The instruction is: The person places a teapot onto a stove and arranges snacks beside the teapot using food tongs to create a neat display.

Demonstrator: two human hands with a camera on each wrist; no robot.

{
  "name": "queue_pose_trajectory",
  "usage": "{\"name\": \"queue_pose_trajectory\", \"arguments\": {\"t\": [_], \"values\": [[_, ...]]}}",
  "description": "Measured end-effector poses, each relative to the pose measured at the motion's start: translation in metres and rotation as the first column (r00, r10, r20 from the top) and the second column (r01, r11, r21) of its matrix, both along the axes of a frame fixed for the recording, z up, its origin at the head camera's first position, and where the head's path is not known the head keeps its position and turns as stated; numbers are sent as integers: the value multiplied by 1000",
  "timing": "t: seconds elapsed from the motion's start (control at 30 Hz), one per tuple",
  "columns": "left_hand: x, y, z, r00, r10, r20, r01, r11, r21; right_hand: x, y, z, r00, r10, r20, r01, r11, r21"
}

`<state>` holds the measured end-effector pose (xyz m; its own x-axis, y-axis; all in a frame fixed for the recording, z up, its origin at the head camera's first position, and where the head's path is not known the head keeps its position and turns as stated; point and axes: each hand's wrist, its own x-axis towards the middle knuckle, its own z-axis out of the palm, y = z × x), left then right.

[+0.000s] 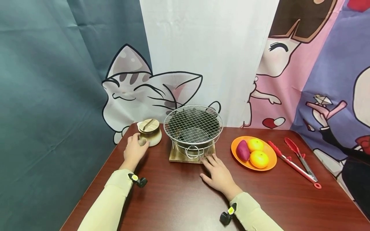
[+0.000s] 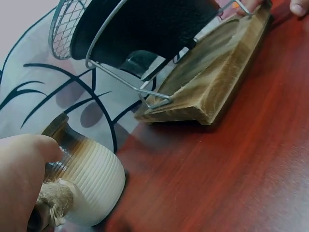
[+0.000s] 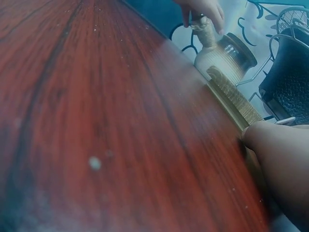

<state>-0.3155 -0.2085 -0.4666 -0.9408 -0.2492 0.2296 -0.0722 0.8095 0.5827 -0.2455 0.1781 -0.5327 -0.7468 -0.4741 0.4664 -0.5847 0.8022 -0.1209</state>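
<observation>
A small ribbed ceramic pot (image 1: 154, 138) (image 2: 99, 179), brown above and cream below, stands at the table's far left under a wooden lid (image 1: 149, 125). My left hand (image 1: 134, 151) (image 3: 207, 10) grips its rope-wrapped side handle (image 2: 57, 198) (image 3: 204, 33). Right of the pot is a tabletop grill (image 1: 185, 146) with a dark bowl and a round wire mesh (image 1: 195, 125), set on a square wooden base (image 1: 179, 156) (image 2: 212, 87). At the base's front right edge, my right hand (image 1: 218, 175) (image 3: 285, 159) rests with fingers extended, fingertips touching the wood.
To the right, an orange plate (image 1: 235, 157) bears a purple sweet potato (image 1: 243, 150) and two oranges (image 1: 257, 152). Beyond it lie red-tipped tongs (image 1: 300, 170) on the brown table (image 1: 173, 195). A printed cartoon curtain (image 1: 208, 48) hangs right behind the table.
</observation>
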Motion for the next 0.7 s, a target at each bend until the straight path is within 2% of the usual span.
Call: {"name": "queue_pose_trajectory", "arguments": {"t": [0.17, 0.27, 0.37, 0.47, 0.7], "values": [[-11, 1, 1, 993, 43, 111, -46, 999, 22, 1, 1, -3, 1000, -7, -8, 7, 1000, -6], [-15, -2, 3, 985, 76, 154, -81, 996, 28, 1, -1, -4, 1000, -4, -7, 4, 1000, -11], [-17, -6, 6, 979, 83, 188, -89, 996, 23, 1, -2, -3, 1000, -4, 1, 4, 1000, -21], [-18, -7, 7, 979, 65, 193, -71, 997, 20, 1, -2, -2, 1000, -8, 6, 8, 1000, -30], [-21, -8, 6, 989, 46, 143, -52, 998, 42, 0, 0, -2, 1000, 1, 3, 0, 999, -46]]}}
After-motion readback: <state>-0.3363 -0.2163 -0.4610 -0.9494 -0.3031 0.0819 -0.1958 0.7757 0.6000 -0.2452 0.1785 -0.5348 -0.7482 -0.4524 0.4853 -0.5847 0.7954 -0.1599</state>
